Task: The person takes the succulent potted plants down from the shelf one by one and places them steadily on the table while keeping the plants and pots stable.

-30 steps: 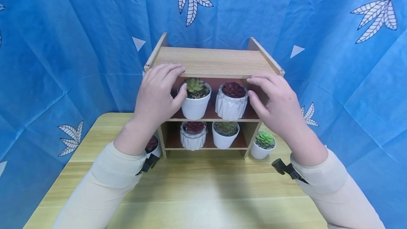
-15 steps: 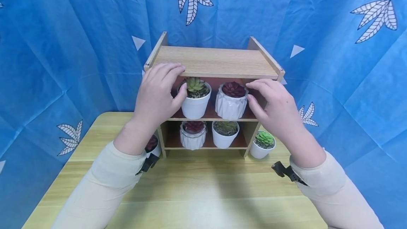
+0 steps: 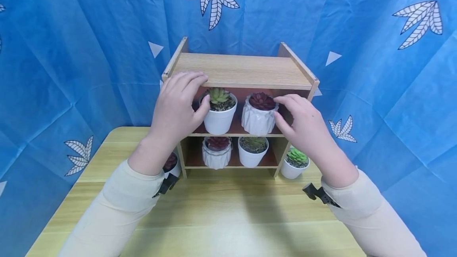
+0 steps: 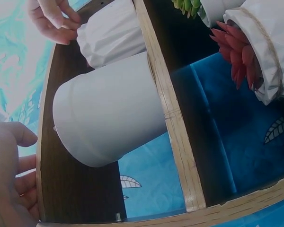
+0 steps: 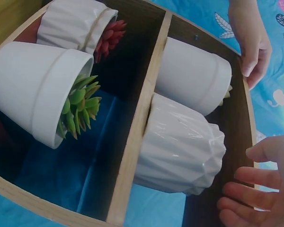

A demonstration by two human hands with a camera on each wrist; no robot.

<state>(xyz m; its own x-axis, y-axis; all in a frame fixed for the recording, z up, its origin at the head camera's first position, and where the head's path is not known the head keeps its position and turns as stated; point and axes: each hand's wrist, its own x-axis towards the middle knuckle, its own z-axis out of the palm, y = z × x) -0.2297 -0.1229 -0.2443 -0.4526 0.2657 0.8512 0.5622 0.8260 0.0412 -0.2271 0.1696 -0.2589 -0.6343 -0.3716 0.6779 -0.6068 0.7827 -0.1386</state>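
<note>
A small wooden shelf (image 3: 237,70) holds potted succulents on two levels. On its upper level stand a smooth white pot with a green succulent (image 3: 220,121) and a faceted white pot with a dark red succulent (image 3: 260,121). My left hand (image 3: 178,102) rests at the left end of the top board's front edge, fingers relaxed, thumb beside the green succulent. My right hand (image 3: 303,122) is at the right side of the faceted pot, thumb and fingers spread apart. In the right wrist view, the right hand's fingers (image 5: 255,177) are loosely bent in front of the faceted pot, holding nothing.
Another faceted pot (image 3: 217,158) and a smooth white pot (image 3: 252,158) stand on the lower level. A bright green succulent (image 3: 295,163) stands right of the shelf, and a dark red one (image 3: 171,163) at its left. Blue patterned cloth (image 3: 107,50) hangs behind the wooden table (image 3: 221,209).
My right hand has moved down and left, from the top board's right front edge to the faceted pot's rim. The left hand and the pots have stayed in place.
</note>
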